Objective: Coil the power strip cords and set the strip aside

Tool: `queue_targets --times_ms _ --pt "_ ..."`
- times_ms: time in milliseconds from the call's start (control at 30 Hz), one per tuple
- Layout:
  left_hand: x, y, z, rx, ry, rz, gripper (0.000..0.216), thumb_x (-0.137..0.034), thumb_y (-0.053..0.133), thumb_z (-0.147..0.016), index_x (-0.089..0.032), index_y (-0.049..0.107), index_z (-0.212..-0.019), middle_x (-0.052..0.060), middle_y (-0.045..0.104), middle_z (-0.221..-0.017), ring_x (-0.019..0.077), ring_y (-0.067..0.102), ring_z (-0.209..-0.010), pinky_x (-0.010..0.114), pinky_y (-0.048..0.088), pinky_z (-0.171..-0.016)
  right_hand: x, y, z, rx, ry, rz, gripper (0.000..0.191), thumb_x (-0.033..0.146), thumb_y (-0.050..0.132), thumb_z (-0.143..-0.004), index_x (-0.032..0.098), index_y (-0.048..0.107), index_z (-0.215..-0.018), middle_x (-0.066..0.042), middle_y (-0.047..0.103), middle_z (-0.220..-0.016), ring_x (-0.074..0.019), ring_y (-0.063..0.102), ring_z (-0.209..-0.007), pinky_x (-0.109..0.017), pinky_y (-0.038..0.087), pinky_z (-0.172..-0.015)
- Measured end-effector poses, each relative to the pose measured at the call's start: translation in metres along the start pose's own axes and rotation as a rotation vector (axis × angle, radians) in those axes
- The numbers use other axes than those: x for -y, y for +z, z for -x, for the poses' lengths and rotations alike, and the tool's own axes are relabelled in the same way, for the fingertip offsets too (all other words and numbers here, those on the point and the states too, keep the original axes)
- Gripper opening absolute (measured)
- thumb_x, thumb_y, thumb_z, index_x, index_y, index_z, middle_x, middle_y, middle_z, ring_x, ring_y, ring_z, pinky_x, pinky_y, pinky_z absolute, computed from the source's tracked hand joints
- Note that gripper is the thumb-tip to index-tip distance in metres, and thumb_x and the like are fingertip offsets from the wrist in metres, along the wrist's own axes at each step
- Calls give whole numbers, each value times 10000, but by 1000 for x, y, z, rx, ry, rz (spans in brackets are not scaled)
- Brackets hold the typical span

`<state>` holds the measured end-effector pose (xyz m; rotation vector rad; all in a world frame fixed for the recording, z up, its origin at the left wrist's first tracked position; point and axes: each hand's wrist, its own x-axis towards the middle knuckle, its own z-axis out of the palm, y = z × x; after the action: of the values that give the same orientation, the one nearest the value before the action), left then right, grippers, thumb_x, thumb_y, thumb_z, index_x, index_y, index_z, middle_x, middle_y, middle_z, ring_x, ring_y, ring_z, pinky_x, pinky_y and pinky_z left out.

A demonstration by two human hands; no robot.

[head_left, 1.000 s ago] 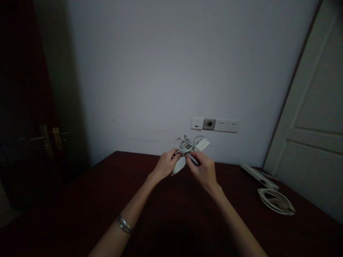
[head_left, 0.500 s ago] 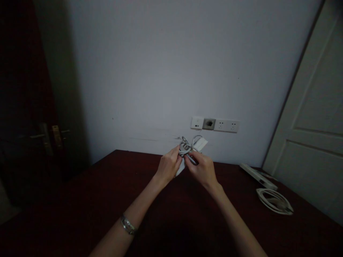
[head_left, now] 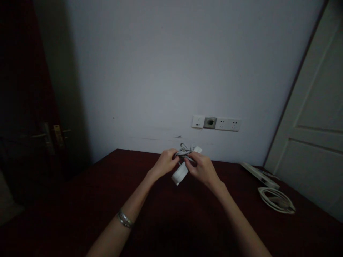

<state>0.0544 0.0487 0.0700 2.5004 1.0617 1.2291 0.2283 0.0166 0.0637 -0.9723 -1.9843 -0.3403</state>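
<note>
A bundled grey cable [head_left: 183, 152] is held up between my two hands, above the dark red table. My left hand [head_left: 164, 164] is closed on the left side of the loops, thumb and fingers pinching them. On the right side, my right hand [head_left: 204, 170] pinches the same cable, its thumb pointing inward. A white bar [head_left: 180, 174], which looks like a power strip, hangs slanted under and behind the bundle. Its upper end shows past my right fingers, and its middle is hidden by the cable and hand.
On the right of the dark red table [head_left: 107, 200] lie a long white power strip [head_left: 259, 175] and a coiled white cable [head_left: 277, 200]. Wall sockets [head_left: 227, 124] are set in the wall behind. A pale door [head_left: 316, 142] stands at right, a dark door with handles [head_left: 57, 135] at left.
The bundle has been lowered and tilted flatter, and more of the white bar's lower end shows below it. My left hand has shifted slightly left. Both hands keep hold of the cable.
</note>
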Motion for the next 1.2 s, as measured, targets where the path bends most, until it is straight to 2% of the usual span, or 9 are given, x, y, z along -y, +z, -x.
queue_targets --times_ms 133,300,467,600,733,833,1000,1100,1200 --pt "6 -5 -1 87 64 85 186 -183 451 -848 -131 628 -826 46 628 -812 137 539 -738 238 392 -679 -6 -1 0 33 42 -102 117 229 508 -803 166 603 -777 -48 622 -717 -149 548 -626 -245 382 -593" --pt "10 1 0 -17 57 127 178 -214 461 -854 -137 593 -764 28 591 -757 130 515 -717 232 377 -664 -3 -10 -3 42 83 -161 166 259 518 -798 164 583 -679 -25 581 -628 -123 488 -561 -235 336 -548" --pt "11 2 -1 -76 60 278 209 -265 476 -845 -137 554 -699 8 539 -696 121 476 -685 225 359 -639 1 -19 -3 38 178 -265 208 303 559 -770 155 585 -626 6 525 -543 -100 438 -516 -226 312 -525" --pt "9 -3 -2 -56 49 416 223 -311 462 -843 -140 553 -733 2 518 -683 121 464 -675 227 363 -633 5 -21 -4 18 276 -417 217 327 575 -750 152 590 -623 25 482 -509 -88 407 -495 -215 299 -496" --pt "5 -2 -2 -120 27 464 238 -335 448 -848 -151 535 -724 -10 495 -668 115 446 -657 227 357 -632 8 -24 -6 26 357 -594 231 334 594 -717 152 570 -577 27 474 -489 -84 411 -474 -209 302 -467" --pt "5 2 -3 -164 -25 551 280 -396 476 -835 -158 522 -694 -13 488 -645 112 443 -632 226 355 -613 9 -25 -6 34 429 -806 257 349 599 -697 158 540 -535 32 458 -432 -80 406 -405 -206 293 -412" --pt "17 9 -10 -259 -164 965 352 -493 616 -716 -162 502 -680 -27 507 -621 92 457 -560 213 366 -547 13 -20 -8 -70 453 -1137 253 371 620 -711 166 532 -593 67 377 -378 -50 326 -326 -186 233 -355" --pt "26 16 -13 -380 -258 1158 322 -430 673 -677 -147 521 -653 -31 530 -598 85 479 -535 206 386 -534 18 -21 -11 -195 475 -1340 223 367 618 -737 178 521 -673 97 326 -422 -28 268 -307 -190 297 -369" --pt "28 19 -12 -540 -409 1387 207 -331 641 -717 -142 564 -681 -19 589 -622 99 539 -567 223 444 -591 21 -28 -15 -284 539 -1484 215 362 629 -735 190 500 -733 101 349 -486 -18 254 -317 -193 353 -390"
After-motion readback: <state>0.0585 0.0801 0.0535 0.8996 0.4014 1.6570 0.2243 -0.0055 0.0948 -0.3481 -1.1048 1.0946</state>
